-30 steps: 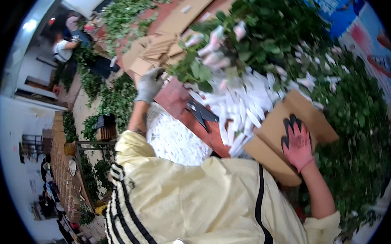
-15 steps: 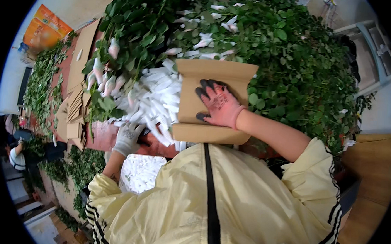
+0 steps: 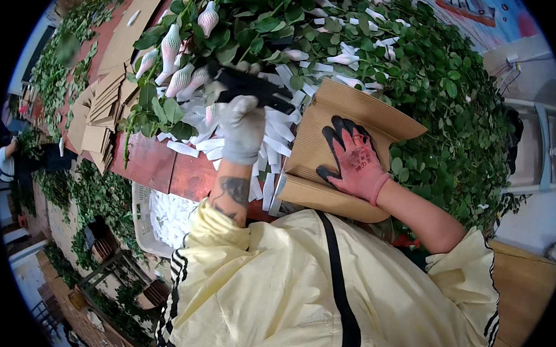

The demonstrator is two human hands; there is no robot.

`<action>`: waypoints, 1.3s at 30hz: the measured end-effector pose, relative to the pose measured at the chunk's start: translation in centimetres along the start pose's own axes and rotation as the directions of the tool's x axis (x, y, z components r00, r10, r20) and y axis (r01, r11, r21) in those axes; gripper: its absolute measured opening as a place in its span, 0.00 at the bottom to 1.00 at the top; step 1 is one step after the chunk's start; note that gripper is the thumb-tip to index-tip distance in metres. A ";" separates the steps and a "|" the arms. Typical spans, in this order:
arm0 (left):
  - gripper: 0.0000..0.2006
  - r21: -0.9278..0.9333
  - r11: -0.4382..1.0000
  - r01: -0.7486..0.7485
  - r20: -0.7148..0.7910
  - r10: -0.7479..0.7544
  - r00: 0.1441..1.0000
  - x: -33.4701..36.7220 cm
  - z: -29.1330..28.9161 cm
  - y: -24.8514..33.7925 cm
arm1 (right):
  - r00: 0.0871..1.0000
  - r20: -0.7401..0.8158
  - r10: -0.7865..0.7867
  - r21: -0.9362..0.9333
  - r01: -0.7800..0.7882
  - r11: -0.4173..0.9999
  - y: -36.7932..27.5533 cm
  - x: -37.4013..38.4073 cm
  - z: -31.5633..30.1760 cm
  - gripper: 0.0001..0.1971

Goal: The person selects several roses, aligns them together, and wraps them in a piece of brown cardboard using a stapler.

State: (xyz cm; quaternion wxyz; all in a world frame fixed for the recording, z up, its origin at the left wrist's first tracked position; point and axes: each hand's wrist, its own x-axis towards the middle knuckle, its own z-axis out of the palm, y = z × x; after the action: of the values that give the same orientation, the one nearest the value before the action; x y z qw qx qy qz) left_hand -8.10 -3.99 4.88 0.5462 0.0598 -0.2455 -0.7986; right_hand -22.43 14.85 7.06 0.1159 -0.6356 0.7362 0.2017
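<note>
My left hand (image 3: 239, 131), in a whitish glove, is raised over the table and wrapped round a black stapler (image 3: 260, 91), slightly blurred, its long end pointing right. My right hand (image 3: 356, 161), in a red glove with dark fingertips, lies flat with fingers stretched on a creased sheet of brown corrugated cardboard (image 3: 308, 128). The sheet's far and near flaps bend upward. Below and beside the stapler spread many white foam strips (image 3: 276, 139). Net-sleeved rose buds (image 3: 170, 48) on leafy stems lie just left of my left hand.
Piled leafy stems (image 3: 430, 87) cover the table's back and right. Small cut cardboard pieces (image 3: 104, 113) are stacked at the left on the red tabletop (image 3: 145, 161). A white basket (image 3: 141, 220) of white pieces stands below the table edge. Another person (image 3: 7, 158) is at the far left.
My left hand has risen from the table's near edge, moving up and right with the stapler. The view has turned, and the cardboard appears tilted; my right hand stays flat on it.
</note>
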 end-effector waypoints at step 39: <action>0.22 0.539 -0.422 -0.730 0.366 -0.663 0.653 -9.5 -8.4 15.3 | 0.998 -0.055 -0.036 0.195 0.046 0.980 0.0 0.0 -0.2 0.43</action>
State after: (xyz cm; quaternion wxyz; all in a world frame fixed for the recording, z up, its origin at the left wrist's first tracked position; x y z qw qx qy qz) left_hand 11.60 -2.48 2.85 0.0743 0.1380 -0.9854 -0.0662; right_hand -22.45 14.81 7.26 0.1633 -0.6410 0.7419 0.1095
